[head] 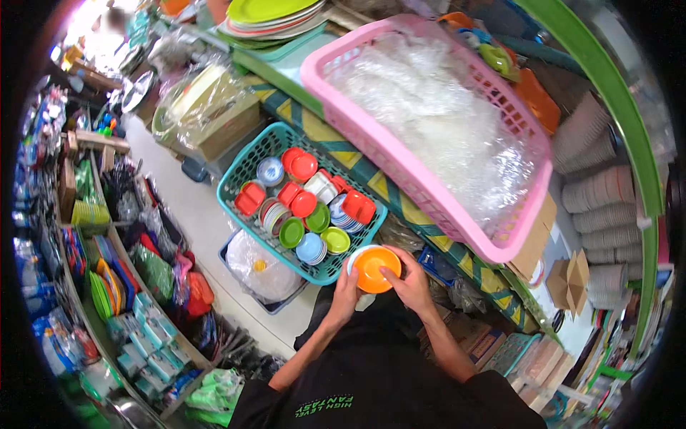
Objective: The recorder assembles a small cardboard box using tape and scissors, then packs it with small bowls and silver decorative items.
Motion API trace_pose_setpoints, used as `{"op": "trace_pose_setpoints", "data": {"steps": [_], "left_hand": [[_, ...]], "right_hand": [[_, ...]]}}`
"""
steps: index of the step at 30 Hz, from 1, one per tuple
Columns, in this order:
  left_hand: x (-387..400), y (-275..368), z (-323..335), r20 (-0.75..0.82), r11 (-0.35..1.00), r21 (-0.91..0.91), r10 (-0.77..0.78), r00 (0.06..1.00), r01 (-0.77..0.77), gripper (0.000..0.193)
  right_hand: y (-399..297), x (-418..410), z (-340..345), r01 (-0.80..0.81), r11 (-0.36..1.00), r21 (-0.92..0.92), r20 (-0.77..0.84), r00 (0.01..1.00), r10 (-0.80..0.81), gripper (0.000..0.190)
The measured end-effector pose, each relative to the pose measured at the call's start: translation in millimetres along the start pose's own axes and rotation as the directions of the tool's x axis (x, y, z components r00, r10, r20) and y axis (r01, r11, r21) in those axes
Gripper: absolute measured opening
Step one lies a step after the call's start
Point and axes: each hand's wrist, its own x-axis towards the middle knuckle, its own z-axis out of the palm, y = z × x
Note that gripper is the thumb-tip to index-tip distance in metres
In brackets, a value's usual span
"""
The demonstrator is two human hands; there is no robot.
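An orange bowl (375,267) rests against a white bowl or dish (355,258) whose rim shows at its left. My left hand (347,289) holds the pair from the left side, while my right hand (410,279) grips the right side with its thumb over the orange rim. Just beyond my hands is a teal plastic basket (289,263) holding small dishes: red dishes (304,204), green dishes (292,232), a stack of light blue dishes (311,248), a yellow-green dish (336,239) and white divided dishes (321,186).
A large pink laundry basket (394,166) full of clear plastic wrap stands on the shelf at right. Plates (273,10) are stacked at the top. A blue bin (262,303) with a plastic-wrapped item sits beside the teal basket. Shelves with packaged goods (147,343) line the left.
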Motion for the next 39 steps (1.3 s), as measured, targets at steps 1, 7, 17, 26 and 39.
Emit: {"op": "trace_pose_setpoints", "data": {"steps": [1, 7, 17, 26, 39], "left_hand": [[-2, 0, 12, 0.043, 1.000, -0.022, -0.009, 0.999, 0.010, 0.049], [15, -14, 62, 0.250, 0.987, 0.067, -0.161, 0.955, 0.149, 0.051], [8, -39, 179, 0.483, 0.918, 0.317, -0.371, 0.793, 0.237, 0.051], [2, -66, 274, 0.667, 0.925, 0.372, -0.321, 0.673, 0.072, 0.034], [-23, -117, 358, 0.748, 0.943, 0.300, -0.326, 0.578, 0.144, 0.027]], "right_hand": [[0, -7, -6, -0.066, 0.989, 0.135, -0.062, 0.995, 0.075, 0.041], [-2, -51, -59, -0.016, 0.999, 0.039, -0.321, 0.947, 0.028, 0.038], [-28, -137, -152, -0.080, 0.994, -0.072, -0.646, 0.763, 0.014, 0.035], [-36, -195, -224, 0.005, 0.999, -0.052, -0.813, 0.581, -0.045, 0.036], [-42, -256, -290, -0.023, 0.976, -0.217, -0.922, 0.334, -0.197, 0.031]]}}
